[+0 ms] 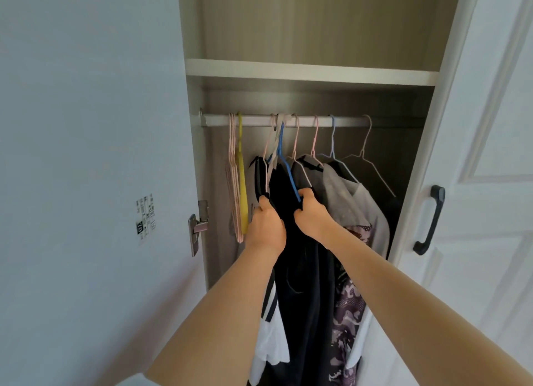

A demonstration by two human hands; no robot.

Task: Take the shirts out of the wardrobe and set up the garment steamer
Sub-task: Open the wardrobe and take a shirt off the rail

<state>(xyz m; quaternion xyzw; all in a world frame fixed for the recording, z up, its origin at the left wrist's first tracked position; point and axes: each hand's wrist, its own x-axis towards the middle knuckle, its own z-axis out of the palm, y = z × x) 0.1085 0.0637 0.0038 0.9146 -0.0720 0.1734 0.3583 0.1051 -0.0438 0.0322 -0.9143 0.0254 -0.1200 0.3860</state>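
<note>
Both hands are closed on one dark shirt [300, 241] at mid-frame: the left hand [266, 222] pinches its left shoulder, and the right hand [310, 215] grips its right shoulder together with the lower end of the blue hanger [285, 160] that carries it. That hanger's hook sits on the white rail [346, 121] across the centre of the wardrobe [311, 71]. Right of it, along the rail, hang two pink hangers and one pale blue hanger with clothes, then one bare white hanger [372, 166] at the far right. At the rail's left end hang a bunch of bare pink hangers [234, 183], whose number I cannot tell, and one yellow hanger [241, 183]. One black handle [429, 221] shows on the door at right.
</note>
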